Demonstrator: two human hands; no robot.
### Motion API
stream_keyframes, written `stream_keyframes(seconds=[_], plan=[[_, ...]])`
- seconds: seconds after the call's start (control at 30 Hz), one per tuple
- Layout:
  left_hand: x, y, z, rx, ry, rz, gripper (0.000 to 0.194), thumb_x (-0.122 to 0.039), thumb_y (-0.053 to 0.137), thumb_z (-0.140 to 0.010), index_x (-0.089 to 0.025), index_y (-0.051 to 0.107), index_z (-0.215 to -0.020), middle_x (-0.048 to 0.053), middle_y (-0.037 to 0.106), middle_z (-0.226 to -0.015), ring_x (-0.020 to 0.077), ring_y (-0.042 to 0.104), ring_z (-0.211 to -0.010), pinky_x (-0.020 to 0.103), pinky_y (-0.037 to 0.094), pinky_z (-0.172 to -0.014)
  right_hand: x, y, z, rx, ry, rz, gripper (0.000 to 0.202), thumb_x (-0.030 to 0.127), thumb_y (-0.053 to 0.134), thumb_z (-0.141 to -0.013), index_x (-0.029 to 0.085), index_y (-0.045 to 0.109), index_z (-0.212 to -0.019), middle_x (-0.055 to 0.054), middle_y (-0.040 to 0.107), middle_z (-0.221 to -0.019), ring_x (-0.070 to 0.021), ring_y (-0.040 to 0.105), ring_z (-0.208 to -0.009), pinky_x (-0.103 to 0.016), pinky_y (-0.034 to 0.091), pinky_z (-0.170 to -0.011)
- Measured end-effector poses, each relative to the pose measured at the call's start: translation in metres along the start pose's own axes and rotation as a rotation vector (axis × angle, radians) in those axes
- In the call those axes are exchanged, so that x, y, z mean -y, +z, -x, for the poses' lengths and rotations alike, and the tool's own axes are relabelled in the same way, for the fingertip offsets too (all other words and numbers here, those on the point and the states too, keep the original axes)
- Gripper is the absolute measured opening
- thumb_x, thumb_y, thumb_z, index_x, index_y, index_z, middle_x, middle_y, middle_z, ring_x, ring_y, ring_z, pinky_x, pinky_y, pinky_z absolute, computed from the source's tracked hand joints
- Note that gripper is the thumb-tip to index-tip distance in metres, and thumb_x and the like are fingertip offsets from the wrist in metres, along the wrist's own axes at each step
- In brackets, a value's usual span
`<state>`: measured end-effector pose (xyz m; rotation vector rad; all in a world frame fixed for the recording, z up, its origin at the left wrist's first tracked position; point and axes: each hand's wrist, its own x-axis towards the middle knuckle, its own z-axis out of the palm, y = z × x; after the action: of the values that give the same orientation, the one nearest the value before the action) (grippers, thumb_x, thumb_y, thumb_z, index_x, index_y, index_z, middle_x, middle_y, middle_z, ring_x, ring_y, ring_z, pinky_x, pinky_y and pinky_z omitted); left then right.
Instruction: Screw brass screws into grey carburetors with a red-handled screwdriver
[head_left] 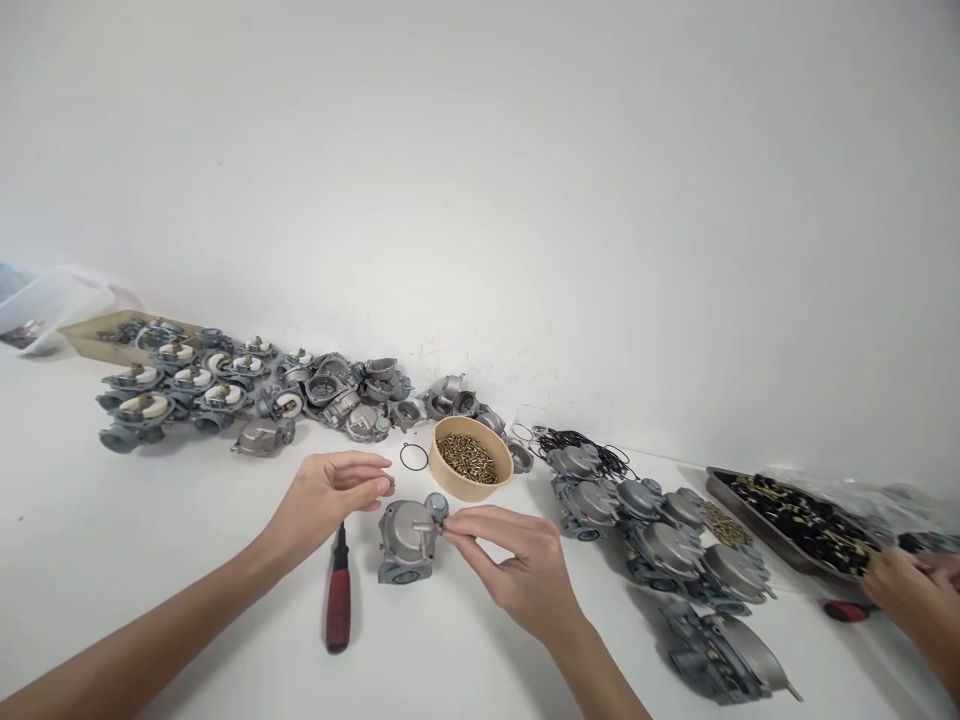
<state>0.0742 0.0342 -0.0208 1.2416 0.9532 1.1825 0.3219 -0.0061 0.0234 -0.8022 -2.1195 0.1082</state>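
Note:
A grey metal carburetor (409, 535) stands on the white table between my two hands, its rounded bowl cover facing up. Above its left side, my left hand (322, 500) pinches a tiny metal piece, apparently a screw (391, 484), between thumb and fingers. My right hand (521, 560) has thumb and forefinger pressed together against the carburetor's right edge; whatever lies between those fingertips is hidden. A screwdriver (339, 600) with a red and black handle lies left of the carburetor, its tip end under my left hand. Just behind is a round tan bowl (491, 488) full of brass-coloured screws (466, 457).
Open carburetors with white floats (191, 378) crowd the back left, beside loose bowl covers (367, 422). Closed carburetors (671, 550) stand on the right. Black rubber rings (581, 445) lie behind them. Another person's hand (911, 590) is by a tray (720, 485) of dark parts.

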Motion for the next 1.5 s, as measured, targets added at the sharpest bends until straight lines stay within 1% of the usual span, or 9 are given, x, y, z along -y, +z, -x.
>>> stream_keyframes(seconds=[0.2,0.5,0.67,0.73,0.83,1.0,1.13,1.33,1.5], plan=[[0.004,0.000,0.002,0.059,0.097,-0.198,0.021,-0.039,0.078,-0.081,-0.019,0.081,-0.086,0.005,0.084,-0.090,0.0262,0.080,-0.088,0.033,0.064,-0.084,-0.001,-0.001,0.003,0.094,0.039,-0.022,0.008,0.015,0.073,-0.090,0.021,0.077,-0.088,0.001,0.079,-0.074,-0.0127,0.071,-0.059,-0.021,0.055,-0.053],[0.011,-0.002,0.000,0.108,0.248,-0.376,0.018,-0.033,0.070,-0.086,-0.024,0.085,-0.089,0.001,0.084,-0.093,0.0230,0.078,-0.087,0.030,0.063,-0.080,-0.005,-0.003,0.004,0.223,0.068,-0.017,0.010,0.017,0.068,-0.093,0.020,0.076,-0.088,0.000,0.078,-0.075,-0.0126,0.070,-0.062,-0.023,0.054,-0.060],[0.013,-0.004,-0.001,0.152,0.278,-0.386,0.016,-0.030,0.068,-0.088,-0.023,0.082,-0.089,0.001,0.083,-0.090,0.0200,0.077,-0.081,0.028,0.061,-0.075,-0.005,-0.017,0.006,0.650,0.297,-0.023,0.003,0.025,0.079,-0.084,0.022,0.078,-0.083,0.001,0.076,-0.075,-0.0129,0.068,-0.062,-0.023,0.052,-0.061],[0.013,-0.004,-0.001,0.146,0.285,-0.386,0.015,-0.029,0.068,-0.088,-0.023,0.080,-0.094,0.001,0.083,-0.091,0.0197,0.077,-0.083,0.027,0.061,-0.075,-0.006,-0.017,0.010,0.820,0.421,-0.065,0.020,0.033,0.089,-0.072,0.023,0.078,-0.086,0.002,0.074,-0.071,-0.0120,0.065,-0.057,-0.022,0.048,-0.055],[0.011,-0.006,0.000,0.138,0.305,-0.416,0.013,-0.028,0.069,-0.088,-0.023,0.078,-0.096,0.001,0.082,-0.091,0.0192,0.077,-0.085,0.026,0.061,-0.074,-0.004,-0.015,0.015,0.934,0.511,-0.050,0.043,0.041,0.098,-0.053,0.023,0.076,-0.086,0.006,0.067,-0.063,-0.0113,0.059,-0.055,-0.021,0.041,-0.052],[0.007,-0.010,0.003,0.159,0.363,-0.512,0.015,-0.026,0.066,-0.091,-0.023,0.081,-0.089,-0.001,0.082,-0.088,0.0164,0.074,-0.076,0.025,0.062,-0.074,0.019,-0.033,0.024,0.933,0.585,0.046,0.053,0.044,0.101,-0.048,0.023,0.071,-0.086,0.005,0.069,-0.073,-0.0133,0.059,-0.066,-0.023,0.039,-0.061],[0.008,-0.013,0.005,0.162,0.386,-0.535,0.018,-0.026,0.065,-0.092,-0.024,0.082,-0.091,-0.002,0.083,-0.089,0.0159,0.074,-0.075,0.023,0.063,-0.073,0.045,-0.040,0.061,0.991,0.595,0.013,0.056,0.044,0.101,-0.049,0.028,0.076,-0.096,0.004,0.068,-0.076,-0.0135,0.056,-0.067,-0.024,0.036,-0.063],[0.007,-0.016,0.006,0.179,0.410,-0.550,0.019,-0.028,0.064,-0.091,-0.023,0.082,-0.089,-0.001,0.082,-0.087,0.0164,0.073,-0.073,0.024,0.063,-0.071,0.067,-0.026,0.106,0.864,0.638,-0.150,0.010,0.031,0.081,-0.086,0.024,0.080,-0.079,0.000,0.066,-0.082,-0.0103,0.059,-0.069,-0.022,0.041,-0.066],[0.008,-0.016,0.003,0.193,0.379,-0.531,0.020,-0.028,0.064,-0.089,-0.022,0.083,-0.090,0.000,0.083,-0.092,0.0182,0.075,-0.078,0.026,0.063,-0.073,0.076,-0.031,0.103,0.811,0.767,-0.173,0.003,0.019,0.080,-0.081,0.021,0.080,-0.081,-0.002,0.068,-0.091,-0.0087,0.058,-0.067,-0.019,0.040,-0.060]])
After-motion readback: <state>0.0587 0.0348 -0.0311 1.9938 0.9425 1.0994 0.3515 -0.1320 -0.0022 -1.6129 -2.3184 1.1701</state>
